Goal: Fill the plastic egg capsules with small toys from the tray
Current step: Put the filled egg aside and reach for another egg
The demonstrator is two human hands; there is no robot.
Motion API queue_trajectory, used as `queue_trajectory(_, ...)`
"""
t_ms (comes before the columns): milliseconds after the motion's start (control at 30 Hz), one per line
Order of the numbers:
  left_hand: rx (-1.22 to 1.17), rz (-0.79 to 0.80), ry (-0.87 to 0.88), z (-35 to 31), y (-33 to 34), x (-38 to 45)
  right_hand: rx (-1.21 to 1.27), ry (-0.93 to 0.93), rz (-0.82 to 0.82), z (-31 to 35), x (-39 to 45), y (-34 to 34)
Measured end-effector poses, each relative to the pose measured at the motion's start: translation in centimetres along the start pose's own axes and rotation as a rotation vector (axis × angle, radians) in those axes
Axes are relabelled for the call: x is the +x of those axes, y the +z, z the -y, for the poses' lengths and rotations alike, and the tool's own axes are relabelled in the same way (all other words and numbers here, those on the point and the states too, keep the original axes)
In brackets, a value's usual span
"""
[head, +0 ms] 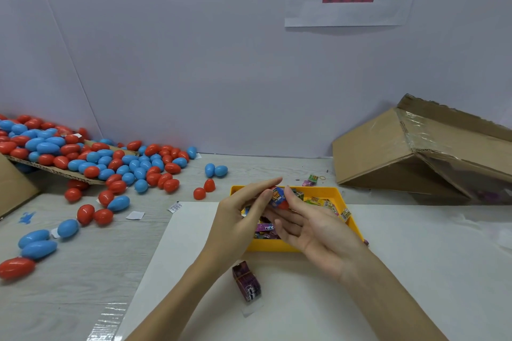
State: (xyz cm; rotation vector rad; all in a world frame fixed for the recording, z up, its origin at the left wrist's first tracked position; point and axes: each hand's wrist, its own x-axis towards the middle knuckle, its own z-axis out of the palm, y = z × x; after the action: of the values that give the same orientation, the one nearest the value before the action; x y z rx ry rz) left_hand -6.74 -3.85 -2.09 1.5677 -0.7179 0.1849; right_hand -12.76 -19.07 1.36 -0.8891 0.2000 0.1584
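A yellow tray [327, 190] holds several small wrapped toys [315, 200]. Above the tray's middle my left hand [243, 216] and my right hand [307, 227] meet around a red egg capsule half [282, 204] with a small blue-and-orange toy packet [277, 196] at its mouth. The thumb and fingers of my left hand pinch the packet. My right hand's thumb and fingers grip the red half from the right. A heap of red and blue egg capsules [110, 163] lies at the left.
A purple banded bundle of packets [246, 281] lies on the white sheet [415, 257] near me. A tipped cardboard box [415, 152] stands at the right. Cardboard [16, 188] lies under the egg heap; loose eggs and paper scraps dot the wooden table.
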Motion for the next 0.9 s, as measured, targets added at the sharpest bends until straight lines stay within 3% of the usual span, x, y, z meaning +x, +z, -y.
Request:
queue_trajectory(267,0.091,0.006,-0.004,-0.2,0.2,-0.3,-0.234,-0.223,-0.103,-0.5,0.0,-0.4)
queue_trajectory(333,0.152,0.0,-0.005,-0.4,0.2,-0.2,-0.417,-0.385,-0.181,-0.2,0.0,-0.5)
queue_trajectory(433,0.191,-0.028,-0.015,-0.7,0.2,-0.3,-0.731,-0.796,-0.431,2.0,-0.3,-1.4)
queue_trajectory(533,0.214,-0.054,-0.031,-0.7,-0.1,-0.2,-0.782,-0.975,-0.631,6.1,0.2,-3.7)
queue_trajectory(700,0.238,-0.065,-0.04,-0.6,-0.2,0.0,-0.869,-1.066,-1.048,14.2,1.8,-8.7)
queue_trajectory(767,0.249,-0.066,-0.041,-0.5,-0.2,0.1,-1.012,-0.995,-1.159,16.5,2.4,-10.5)
queue_trajectory(900,0.27,-0.069,-0.048,-0.3,-0.3,0.2,-1.202,-0.873,-1.133,17.5,2.9,-13.1)
